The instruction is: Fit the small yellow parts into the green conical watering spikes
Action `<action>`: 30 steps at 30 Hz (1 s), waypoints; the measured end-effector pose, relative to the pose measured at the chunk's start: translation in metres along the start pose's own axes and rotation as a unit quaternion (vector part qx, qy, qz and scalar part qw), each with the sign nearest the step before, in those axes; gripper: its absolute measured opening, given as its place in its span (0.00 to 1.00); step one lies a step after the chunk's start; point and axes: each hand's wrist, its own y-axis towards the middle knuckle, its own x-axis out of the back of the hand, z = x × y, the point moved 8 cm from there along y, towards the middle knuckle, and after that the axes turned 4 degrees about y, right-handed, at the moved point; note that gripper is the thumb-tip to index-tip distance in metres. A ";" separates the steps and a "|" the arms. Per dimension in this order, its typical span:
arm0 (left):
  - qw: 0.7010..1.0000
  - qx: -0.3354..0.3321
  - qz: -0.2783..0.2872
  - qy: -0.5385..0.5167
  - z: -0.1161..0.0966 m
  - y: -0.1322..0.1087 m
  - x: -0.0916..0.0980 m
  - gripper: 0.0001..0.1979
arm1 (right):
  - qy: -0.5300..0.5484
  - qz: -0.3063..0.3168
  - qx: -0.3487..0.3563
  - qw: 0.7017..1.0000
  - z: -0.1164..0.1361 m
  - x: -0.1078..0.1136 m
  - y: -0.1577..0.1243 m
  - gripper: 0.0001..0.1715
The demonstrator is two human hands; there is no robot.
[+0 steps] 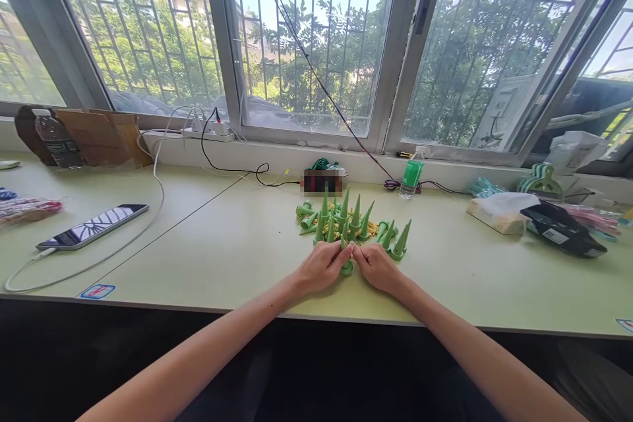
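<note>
My left hand (324,265) is closed around a green plastic cone-shaped spike (347,269), whose wider green end shows below the fingers. Against it, my right hand (378,266) is closed too, thumb and fingertips pinched at the same spot; whatever is between them is too small to make out. Just beyond both hands, several green spikes (355,216) stand point up in a cluster. Other green spikes (307,217) lie on their sides at its left. Small yellow pieces (374,231) are scattered among them.
Behind the spikes sits a blurred dark box (321,181), with a green-labelled bottle (412,175) to its right. A tissue pack (502,213) and black pouch (564,229) lie right. A phone (93,227) with a white cable lies left. The table's front edge (198,306) runs below my wrists.
</note>
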 end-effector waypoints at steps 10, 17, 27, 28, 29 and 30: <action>0.996 0.075 -0.031 -0.026 0.004 0.004 0.006 0.25 | 0.045 -0.020 -0.030 0.998 0.002 0.008 0.001 0.26; 0.980 0.154 -0.053 -0.115 0.024 0.002 0.008 0.27 | 0.088 0.015 -0.016 0.996 0.011 0.010 -0.002 0.15; 0.979 0.157 -0.047 -0.124 0.026 0.004 0.006 0.29 | 0.111 0.032 0.002 0.993 0.012 0.007 -0.001 0.12; 0.980 0.154 -0.046 -0.118 0.025 0.004 0.006 0.28 | 0.110 0.032 0.003 0.993 0.012 0.006 -0.001 0.13; 0.981 0.151 -0.045 -0.112 0.023 0.004 0.007 0.28 | 0.107 0.033 0.004 0.994 0.012 0.006 -0.001 0.13; 0.982 0.147 -0.044 -0.106 0.022 0.004 0.007 0.27 | 0.102 0.035 0.006 0.994 0.011 0.005 -0.001 0.14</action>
